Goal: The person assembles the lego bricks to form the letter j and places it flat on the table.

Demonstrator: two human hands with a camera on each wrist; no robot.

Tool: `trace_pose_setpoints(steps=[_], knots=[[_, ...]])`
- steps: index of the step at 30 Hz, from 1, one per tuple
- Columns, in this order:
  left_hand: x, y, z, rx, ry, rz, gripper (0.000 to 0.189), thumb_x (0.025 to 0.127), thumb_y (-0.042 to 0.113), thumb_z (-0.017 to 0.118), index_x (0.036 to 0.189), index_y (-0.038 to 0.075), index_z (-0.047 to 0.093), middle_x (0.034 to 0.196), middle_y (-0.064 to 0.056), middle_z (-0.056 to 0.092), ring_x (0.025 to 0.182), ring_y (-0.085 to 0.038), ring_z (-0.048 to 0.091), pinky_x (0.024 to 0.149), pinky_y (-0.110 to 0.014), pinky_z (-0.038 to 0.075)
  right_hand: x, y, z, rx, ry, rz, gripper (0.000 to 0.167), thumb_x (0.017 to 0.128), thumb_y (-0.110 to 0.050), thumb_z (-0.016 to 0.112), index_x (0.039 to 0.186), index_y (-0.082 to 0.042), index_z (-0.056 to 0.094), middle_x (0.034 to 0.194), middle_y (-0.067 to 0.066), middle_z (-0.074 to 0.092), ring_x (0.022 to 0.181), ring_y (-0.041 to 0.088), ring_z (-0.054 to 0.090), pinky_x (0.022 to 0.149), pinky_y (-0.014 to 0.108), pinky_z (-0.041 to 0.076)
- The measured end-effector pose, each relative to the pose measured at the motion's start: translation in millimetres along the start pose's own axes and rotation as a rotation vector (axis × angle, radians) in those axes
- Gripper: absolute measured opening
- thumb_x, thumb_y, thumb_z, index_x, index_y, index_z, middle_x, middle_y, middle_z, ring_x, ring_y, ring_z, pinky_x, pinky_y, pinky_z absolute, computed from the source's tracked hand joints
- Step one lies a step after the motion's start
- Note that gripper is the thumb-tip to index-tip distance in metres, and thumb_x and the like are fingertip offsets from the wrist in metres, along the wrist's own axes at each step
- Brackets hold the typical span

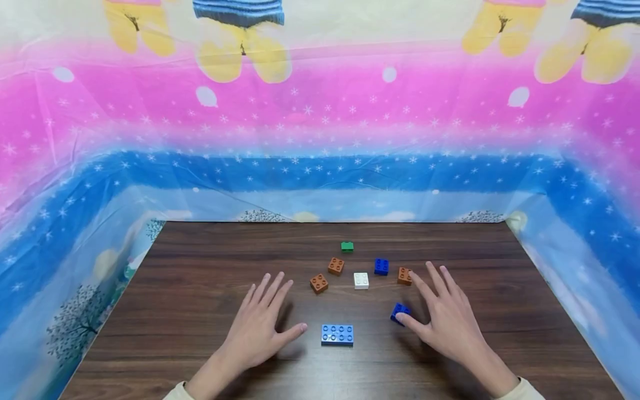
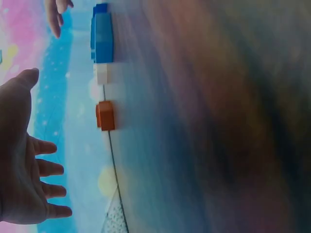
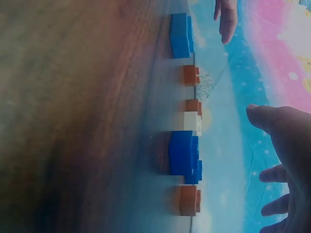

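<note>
My left hand [image 1: 262, 322] hovers over the table with its fingers spread, its thumb pointing toward a light blue eight-stud brick [image 1: 337, 334]. On the other side, my right hand [image 1: 450, 316] is also spread and holds nothing. Its thumb overlaps a dark blue brick [image 1: 399, 312] in the head view, and its index fingertip comes up beside an orange-brown brick [image 1: 404, 275]. In the right wrist view a gap shows between the thumb and the dark blue brick [image 3: 181, 153]. The light blue brick [image 2: 103, 38] stands apart from the left hand in the left wrist view.
Farther back lie a white brick [image 1: 361, 281], another dark blue brick [image 1: 381, 266], two more orange-brown bricks, one nearer [image 1: 319, 283] and one behind [image 1: 336, 266], and a green brick [image 1: 347, 246]. A patterned cloth [image 1: 320, 172] borders the wooden table [image 1: 190, 278] at the back and sides.
</note>
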State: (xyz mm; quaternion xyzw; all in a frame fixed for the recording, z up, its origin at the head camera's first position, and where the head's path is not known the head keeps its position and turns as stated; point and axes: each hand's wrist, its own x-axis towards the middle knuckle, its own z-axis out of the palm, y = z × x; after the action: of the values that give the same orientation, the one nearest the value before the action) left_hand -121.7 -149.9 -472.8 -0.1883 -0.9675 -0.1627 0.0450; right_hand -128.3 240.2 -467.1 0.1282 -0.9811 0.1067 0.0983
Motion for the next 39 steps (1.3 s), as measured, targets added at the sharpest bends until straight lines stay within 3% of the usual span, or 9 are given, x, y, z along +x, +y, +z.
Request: trace_pose_setpoints(steps=[6,16,26,33,39], knots=[[-3.3,10.2,4.5,-0.124,-0.090,0.008,0.090,0.093,0.067,0.060,0.160,0.014,0.035,0.168,-0.008,0.026,0.154,-0.033,0.021,0.119,-0.060,0.022,-8.1,1,3,0.014,-0.012,-0.028,0.089,0.087,-0.072,0.064,0.152,-0.013,0.050,0.163,0.022,0.029,0.147,0.049,0.027,0.100,0.074,0.037],[-5.0,20.7,13.6,-0.279,-0.174,0.077,0.086,0.089,0.063,0.068,0.157,0.017,0.042,0.164,-0.006,0.036,0.151,-0.033,0.031,0.114,-0.064,0.029,-13.9,3,15,0.064,-0.023,-0.045,0.085,0.088,-0.067,0.067,0.149,-0.011,0.053,0.156,0.023,0.042,0.141,0.050,0.037,0.103,0.070,0.037],[11.0,32.8,26.4,-0.252,-0.202,0.141,0.079,0.086,0.057,0.075,0.149,0.015,0.053,0.154,-0.008,0.049,0.139,-0.032,0.047,0.110,-0.060,0.037,-13.7,3,27,0.119,-0.024,-0.044,0.077,0.087,-0.059,0.074,0.147,-0.013,0.056,0.146,0.016,0.055,0.130,0.042,0.051,0.096,0.065,0.045],[17.0,34.6,32.1,-0.305,-0.229,0.132,0.071,0.085,0.052,0.078,0.142,0.014,0.060,0.143,-0.008,0.059,0.130,-0.028,0.054,0.109,-0.055,0.040,-11.5,2,31,0.145,-0.044,-0.030,0.074,0.085,-0.058,0.077,0.142,-0.012,0.061,0.137,0.014,0.062,0.123,0.039,0.056,0.095,0.061,0.047],[19.6,35.6,35.9,-0.342,-0.205,0.162,0.060,0.084,0.043,0.082,0.134,0.013,0.066,0.130,-0.003,0.066,0.120,-0.022,0.059,0.107,-0.051,0.042,-8.8,2,34,0.152,-0.052,-0.028,0.071,0.083,-0.053,0.081,0.136,-0.009,0.065,0.129,0.013,0.066,0.118,0.036,0.060,0.095,0.059,0.048]])
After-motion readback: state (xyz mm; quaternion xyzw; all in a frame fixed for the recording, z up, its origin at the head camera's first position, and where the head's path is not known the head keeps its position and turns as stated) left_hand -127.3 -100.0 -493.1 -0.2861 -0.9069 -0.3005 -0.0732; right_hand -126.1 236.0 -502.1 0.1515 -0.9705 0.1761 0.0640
